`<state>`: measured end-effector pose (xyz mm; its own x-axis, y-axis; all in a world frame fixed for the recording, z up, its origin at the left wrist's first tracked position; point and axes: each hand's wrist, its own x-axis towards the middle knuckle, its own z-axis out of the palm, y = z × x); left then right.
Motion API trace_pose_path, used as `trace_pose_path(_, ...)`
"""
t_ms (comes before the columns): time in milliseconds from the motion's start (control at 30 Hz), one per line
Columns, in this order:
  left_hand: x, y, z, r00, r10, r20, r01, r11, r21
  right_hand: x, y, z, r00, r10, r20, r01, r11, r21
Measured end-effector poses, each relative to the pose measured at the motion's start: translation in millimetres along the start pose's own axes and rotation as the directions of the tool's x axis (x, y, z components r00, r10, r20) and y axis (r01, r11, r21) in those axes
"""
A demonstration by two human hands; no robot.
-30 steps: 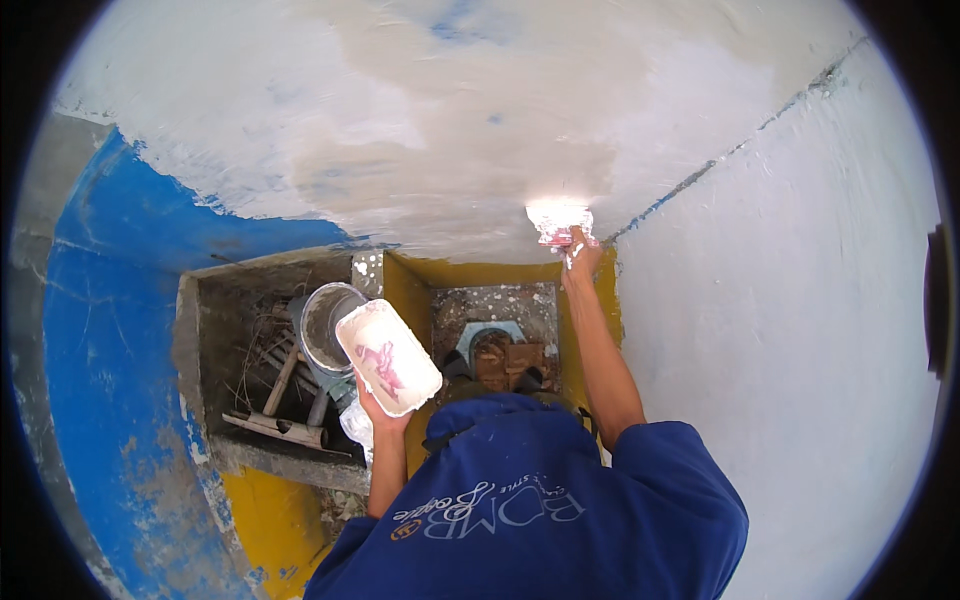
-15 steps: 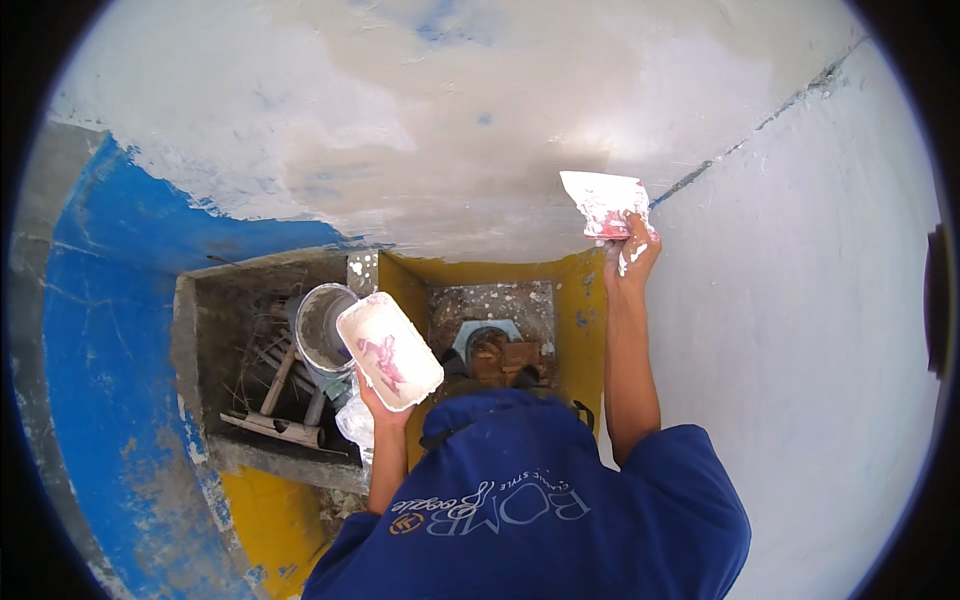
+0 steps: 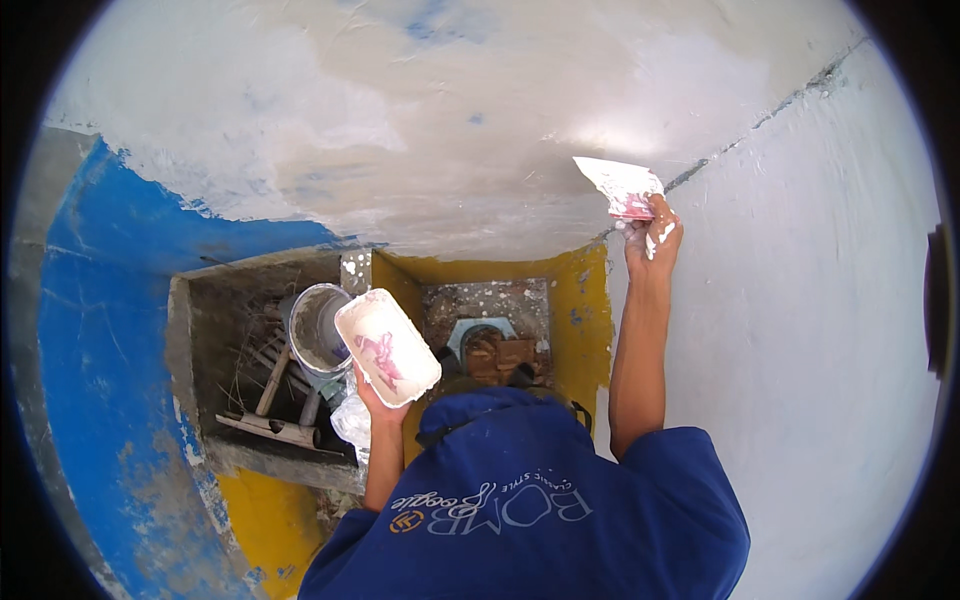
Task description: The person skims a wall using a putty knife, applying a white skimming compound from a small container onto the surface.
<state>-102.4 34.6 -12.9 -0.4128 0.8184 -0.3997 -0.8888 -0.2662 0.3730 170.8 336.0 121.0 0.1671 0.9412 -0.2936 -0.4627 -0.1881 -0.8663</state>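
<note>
My right hand point(image 3: 655, 235) is raised at the wall, closed on a putty scraper point(image 3: 625, 188) with a wide blade coated in white putty and some pinkish red near the grip. White smears cover the fingers. The blade lies close to the whitish far wall point(image 3: 440, 130), near its corner with the right wall; whether it touches I cannot tell. My left hand point(image 3: 383, 408) holds a rectangular white tub point(image 3: 388, 345) from below, tilted so its inside shows pinkish streaks and white putty along the walls. Most of that hand's fingers are hidden behind the tub.
A putty-stained bucket point(image 3: 318, 322) stands on the concrete compartment point(image 3: 185, 345), with a crumpled plastic bag point(image 3: 350, 418) beside it. Bamboo pieces point(image 3: 272, 385) lie inside. Yellow low walls point(image 3: 580, 320) flank a pale blue-grey squat fixture point(image 3: 468, 326). Blue paint covers the left wall point(image 3: 100, 290).
My right hand has moved the scraper up and to the right, toward the corner, and the blade has tilted. The tub in my left hand stays nearly where it was.
</note>
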Motion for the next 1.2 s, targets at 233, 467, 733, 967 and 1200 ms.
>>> trace_pose_path(233,0,-6,13,0.998,0.034,-0.062,-0.028,0.996,0.083,31,137,-59,0.991,0.114,-0.072,-0.121,0.986,-0.110)
trace_pose_path(467,-1,-2,-6,1.000,-0.016,-0.021,0.015,1.000,-0.023,51,150,-26,0.992,-0.082,-0.091,0.075,0.994,-0.082)
trace_pose_path(733,-9,-10,8,0.994,0.096,-0.051,-0.086,0.981,0.173,4,19,33,0.977,-0.196,0.080,0.193,0.980,0.048)
trace_pose_path(967,-3,-14,6,0.999,0.001,0.047,0.001,0.999,-0.043,-29,-14,32,0.968,-0.249,-0.021,0.250,0.967,0.052)
trace_pose_path(1200,0,-9,2,0.998,0.010,0.055,-0.008,0.999,-0.034,31,128,-54,0.995,0.047,-0.086,-0.068,0.963,-0.262)
